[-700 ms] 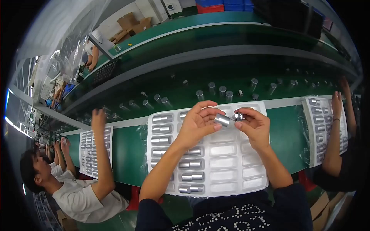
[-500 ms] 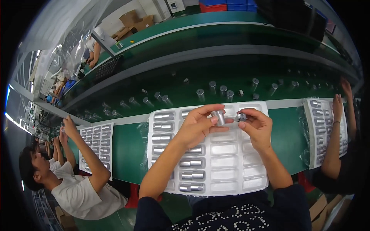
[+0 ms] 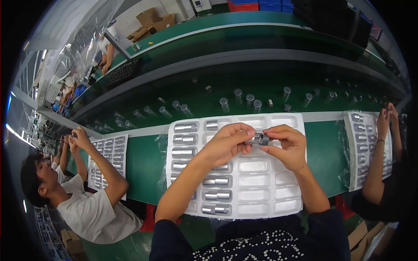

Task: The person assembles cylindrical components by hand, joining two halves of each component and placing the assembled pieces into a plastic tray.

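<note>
Above the white moulded tray, my two hands meet. My left hand is closed around a silver metal cylinder, which lies on its side and is partly hidden by the fingers. With thumb and fingers, my right hand pinches a short dark-grey and silver metal fitting against the cylinder's right end. Whether it sits inside the cylinder or only touches it, I cannot tell. Silver cylindrical parts lie in the tray's left columns; several pockets to the right hold none.
Beyond the tray, a dark green belt carries several standing cylinders and small fittings. A person works at the left beside another filled tray. At the right, another person's arms reach over a similar tray.
The cylinder and the fitting, apart before, are now end to end. My right hand has moved left, and the cylinder has tipped toward level. The left co-worker's hands have shifted.
</note>
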Action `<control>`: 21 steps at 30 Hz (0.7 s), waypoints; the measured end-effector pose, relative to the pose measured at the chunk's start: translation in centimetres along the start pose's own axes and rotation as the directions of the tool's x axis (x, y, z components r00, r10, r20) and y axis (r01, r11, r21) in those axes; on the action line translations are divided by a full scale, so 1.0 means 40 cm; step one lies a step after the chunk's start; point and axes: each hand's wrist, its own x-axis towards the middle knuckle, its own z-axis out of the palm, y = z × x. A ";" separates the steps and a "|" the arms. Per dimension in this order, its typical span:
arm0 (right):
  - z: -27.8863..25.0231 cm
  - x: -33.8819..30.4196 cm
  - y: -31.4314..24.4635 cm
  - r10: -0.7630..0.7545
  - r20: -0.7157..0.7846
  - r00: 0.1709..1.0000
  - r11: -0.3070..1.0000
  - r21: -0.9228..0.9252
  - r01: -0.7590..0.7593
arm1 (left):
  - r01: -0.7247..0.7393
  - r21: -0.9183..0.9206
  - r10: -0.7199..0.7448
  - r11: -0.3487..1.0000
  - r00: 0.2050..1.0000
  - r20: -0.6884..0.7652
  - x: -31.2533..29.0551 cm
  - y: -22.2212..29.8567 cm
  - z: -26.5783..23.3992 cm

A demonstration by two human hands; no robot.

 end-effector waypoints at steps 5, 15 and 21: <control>0.008 0.001 -0.011 0.032 0.030 0.999 0.994 -0.108 -0.029 | -0.025 0.079 0.027 0.997 0.999 -0.017 0.003 0.001 -0.005; 0.014 -0.001 -0.021 -0.040 0.036 0.999 0.907 -0.417 0.052 | -0.124 0.117 0.133 0.985 0.989 -0.072 0.020 -0.026 -0.008; 0.024 0.001 -0.022 -0.194 0.019 0.981 0.821 -0.544 0.173 | -0.106 0.198 0.131 0.974 0.985 -0.116 0.031 -0.035 0.029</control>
